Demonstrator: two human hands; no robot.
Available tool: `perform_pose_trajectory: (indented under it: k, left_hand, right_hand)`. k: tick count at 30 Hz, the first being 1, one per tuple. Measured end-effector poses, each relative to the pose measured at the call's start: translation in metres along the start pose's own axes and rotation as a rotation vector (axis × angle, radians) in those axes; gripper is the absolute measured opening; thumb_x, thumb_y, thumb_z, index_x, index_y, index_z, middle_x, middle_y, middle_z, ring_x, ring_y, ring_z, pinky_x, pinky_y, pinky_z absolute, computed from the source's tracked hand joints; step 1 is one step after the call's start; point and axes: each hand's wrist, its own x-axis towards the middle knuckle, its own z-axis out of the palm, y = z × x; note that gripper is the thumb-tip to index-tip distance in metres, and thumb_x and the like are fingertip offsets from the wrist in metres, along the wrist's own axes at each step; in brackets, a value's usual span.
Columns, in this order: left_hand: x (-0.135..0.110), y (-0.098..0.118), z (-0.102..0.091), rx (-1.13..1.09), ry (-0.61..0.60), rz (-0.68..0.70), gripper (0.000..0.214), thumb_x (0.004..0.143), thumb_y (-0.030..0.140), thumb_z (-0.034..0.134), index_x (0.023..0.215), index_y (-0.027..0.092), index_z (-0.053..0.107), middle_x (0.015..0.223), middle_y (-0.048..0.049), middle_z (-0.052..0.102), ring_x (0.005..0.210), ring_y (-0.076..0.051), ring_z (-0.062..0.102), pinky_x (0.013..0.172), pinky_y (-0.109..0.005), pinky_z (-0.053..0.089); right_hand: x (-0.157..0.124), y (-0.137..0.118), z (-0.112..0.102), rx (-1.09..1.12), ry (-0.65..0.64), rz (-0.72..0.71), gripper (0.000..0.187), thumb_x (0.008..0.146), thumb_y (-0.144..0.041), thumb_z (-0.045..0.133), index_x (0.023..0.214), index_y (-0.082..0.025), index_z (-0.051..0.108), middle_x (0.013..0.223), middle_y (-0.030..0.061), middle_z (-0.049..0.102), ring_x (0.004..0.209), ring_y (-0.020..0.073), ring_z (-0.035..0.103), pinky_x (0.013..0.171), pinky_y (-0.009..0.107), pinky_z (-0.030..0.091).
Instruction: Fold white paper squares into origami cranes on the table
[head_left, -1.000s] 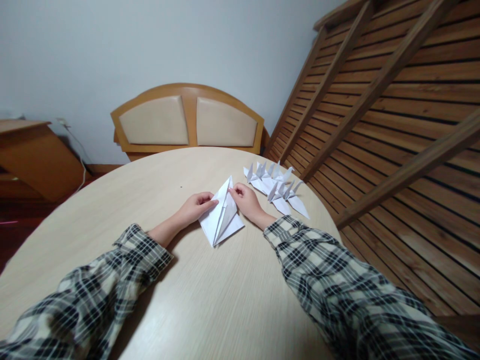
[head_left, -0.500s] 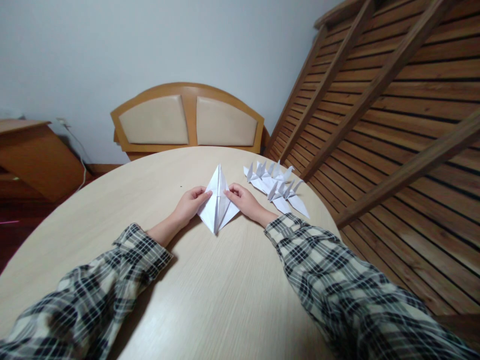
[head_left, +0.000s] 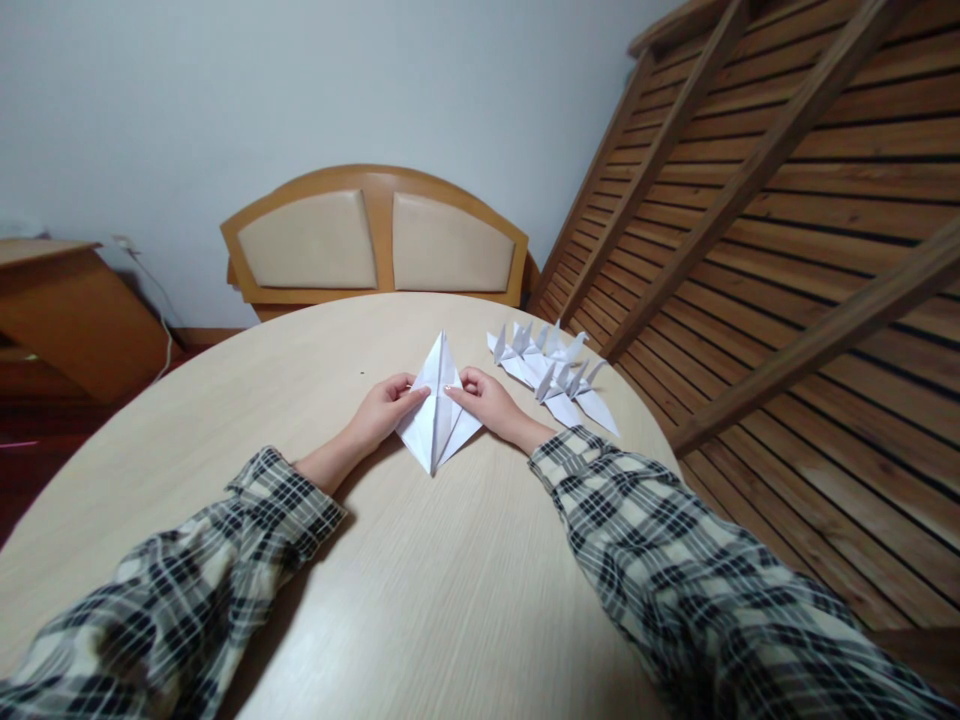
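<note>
A white sheet of paper folded into a kite-like diamond [head_left: 437,415] lies on the round pale wooden table [head_left: 420,590]. My left hand [head_left: 384,410] pinches its left edge with fingertips pressed on the fold. On the other side my right hand [head_left: 486,398] presses fingertips against the centre crease. Both arms wear plaid sleeves.
Several finished white paper cranes [head_left: 551,375] stand in a cluster to the right of my right hand, near the table's edge. A wooden chair with beige padded back [head_left: 375,240] stands behind the table. A slatted wooden frame [head_left: 765,220] leans at the right.
The folded paper has been turned so its point faces straight away, and both hands have shifted inward onto the centre crease.
</note>
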Motion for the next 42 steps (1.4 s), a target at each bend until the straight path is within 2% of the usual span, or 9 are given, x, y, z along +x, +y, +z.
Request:
perform_pose_trajectory:
  k: [9,16,25,42]
  left_hand:
    - [-0.0009,0.0032,0.0026,-0.009,-0.018,0.016,0.024,0.074,0.031,0.072,0.087,0.012,0.066,0.077,-0.0058,0.064,0.062,-0.013,0.055,0.055,-0.026,0.039]
    - [-0.0015,0.0024,0.0017,0.071,-0.025,0.043,0.026,0.075,0.032,0.072,0.088,0.011,0.065,0.075,-0.0058,0.063,0.062,-0.013,0.053,0.054,-0.025,0.037]
    - [-0.0021,0.0043,0.0029,-0.008,-0.002,0.010,0.029,0.072,0.031,0.074,0.091,0.014,0.060,0.070,-0.0035,0.063,0.058,-0.014,0.055,0.051,-0.025,0.037]
    - [-0.0016,0.0008,0.0022,0.043,-0.014,0.003,0.029,0.075,0.033,0.072,0.094,0.015,0.060,0.059,-0.0006,0.058,0.048,-0.011,0.048,0.045,-0.023,0.029]
  right_hand:
    - [-0.0002,-0.0011,0.0015,-0.003,0.009,0.009,0.030,0.075,-0.043,0.068,0.080,-0.019,0.050,0.079,-0.0007,0.054,0.074,0.0141,0.051,0.064,0.027,0.042]
    - [0.0006,0.0035,0.0004,-0.020,0.018,-0.023,0.028,0.075,-0.039,0.069,0.080,-0.019,0.051,0.080,-0.0005,0.055,0.074,0.0137,0.053,0.066,0.027,0.043]
    - [-0.0012,0.0022,0.0017,0.180,-0.059,0.074,0.032,0.076,-0.035,0.072,0.097,-0.019,0.053,0.094,0.0045,0.065,0.081,0.0163,0.062,0.067,0.028,0.049]
    - [0.0000,0.0046,-0.0002,0.231,-0.065,0.117,0.033,0.073,-0.033,0.074,0.096,-0.020,0.054,0.088,0.0026,0.067,0.077,0.0157,0.063,0.064,0.027,0.048]
